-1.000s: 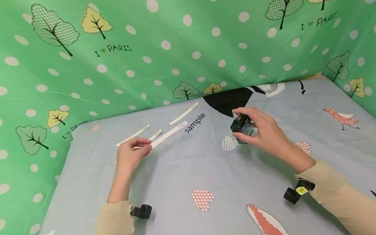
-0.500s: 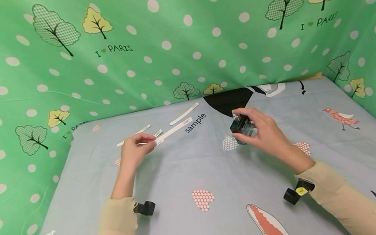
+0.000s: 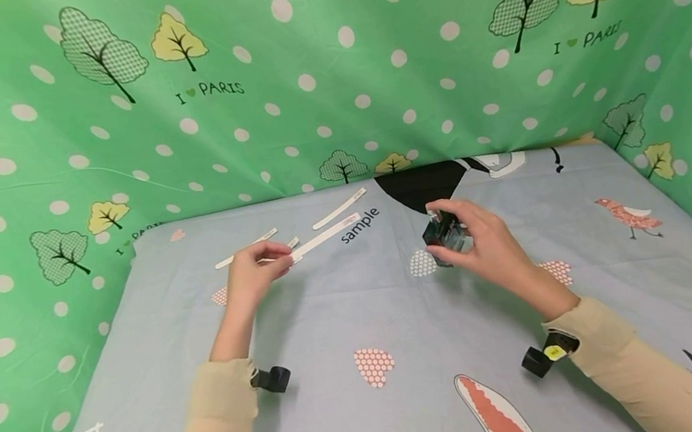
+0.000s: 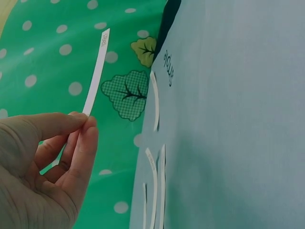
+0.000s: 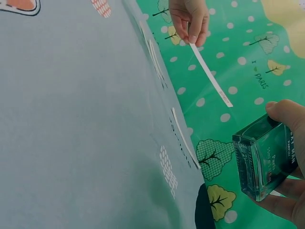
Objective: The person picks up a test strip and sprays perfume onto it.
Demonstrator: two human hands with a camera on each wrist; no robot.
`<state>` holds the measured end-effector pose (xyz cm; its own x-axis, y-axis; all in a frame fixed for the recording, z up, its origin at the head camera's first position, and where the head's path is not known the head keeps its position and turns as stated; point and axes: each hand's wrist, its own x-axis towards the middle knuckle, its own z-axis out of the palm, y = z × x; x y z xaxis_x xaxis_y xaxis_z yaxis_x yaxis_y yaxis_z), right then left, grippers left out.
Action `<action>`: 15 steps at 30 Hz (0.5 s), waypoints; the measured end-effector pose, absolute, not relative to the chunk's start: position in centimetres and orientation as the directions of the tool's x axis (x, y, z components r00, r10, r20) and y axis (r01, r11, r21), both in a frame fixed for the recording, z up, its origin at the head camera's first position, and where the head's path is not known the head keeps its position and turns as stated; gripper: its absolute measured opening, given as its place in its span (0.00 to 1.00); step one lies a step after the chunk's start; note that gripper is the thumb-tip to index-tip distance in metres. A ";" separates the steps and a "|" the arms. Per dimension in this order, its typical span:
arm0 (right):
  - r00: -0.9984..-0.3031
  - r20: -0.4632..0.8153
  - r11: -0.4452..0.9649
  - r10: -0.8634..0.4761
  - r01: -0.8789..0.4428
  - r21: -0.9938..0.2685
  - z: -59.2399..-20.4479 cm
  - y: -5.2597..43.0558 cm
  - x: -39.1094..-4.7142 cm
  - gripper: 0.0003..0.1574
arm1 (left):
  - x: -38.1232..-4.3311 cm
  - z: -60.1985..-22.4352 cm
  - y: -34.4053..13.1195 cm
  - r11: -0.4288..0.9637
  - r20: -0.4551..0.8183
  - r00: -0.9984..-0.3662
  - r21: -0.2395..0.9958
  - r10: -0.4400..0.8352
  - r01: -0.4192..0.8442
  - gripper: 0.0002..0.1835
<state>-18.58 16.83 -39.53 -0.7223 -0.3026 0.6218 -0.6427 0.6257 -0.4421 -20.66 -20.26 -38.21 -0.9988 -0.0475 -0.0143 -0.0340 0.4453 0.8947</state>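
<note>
Between thumb and fingertips, my left hand [image 3: 255, 272] pinches one end of a white paper test strip [image 3: 329, 232]. In the left wrist view the strip [image 4: 96, 76] points away from the fingers, small print near its far end. My right hand [image 3: 487, 236] holds a dark green glass perfume bottle [image 3: 442, 233], thumb low on one side and a fingertip at the silver sprayer on top. Printed lettering shows on the bottle [image 5: 264, 160] in the right wrist view. The strip's free end points toward the bottle, with a gap between them.
Loose paper strips lie behind the left hand, one strip [image 3: 339, 209] farther back and another strip [image 3: 241, 251] to the left. A grey-blue patterned cloth [image 3: 311, 330] covers the table. Green dotted fabric [image 3: 327, 111] hangs along the back and sides.
My left hand has moved to the right and slightly away with the strip, bringing its free end nearer the bottle. The right hand and the bottle have stayed almost still.
</note>
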 end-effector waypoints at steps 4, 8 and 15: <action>-0.719 0.625 0.625 -0.303 -0.646 -0.439 -39.5 16.7 -18.6 0.42 | -20.7 -38.1 -20.0 0.440 -0.017 -0.999 0.898 -0.039 -0.032 0.12; -0.716 0.628 0.625 -0.306 -0.649 -0.435 -39.6 16.7 -18.6 0.42 | -20.8 -38.1 -19.7 0.430 -0.018 -0.999 0.902 -0.033 -0.031 0.12; -0.707 0.631 0.623 -0.320 -0.659 -0.422 -39.6 16.5 -18.7 0.42 | -21.0 -38.1 -19.4 0.428 -0.013 -1.000 0.903 -0.029 -0.024 0.11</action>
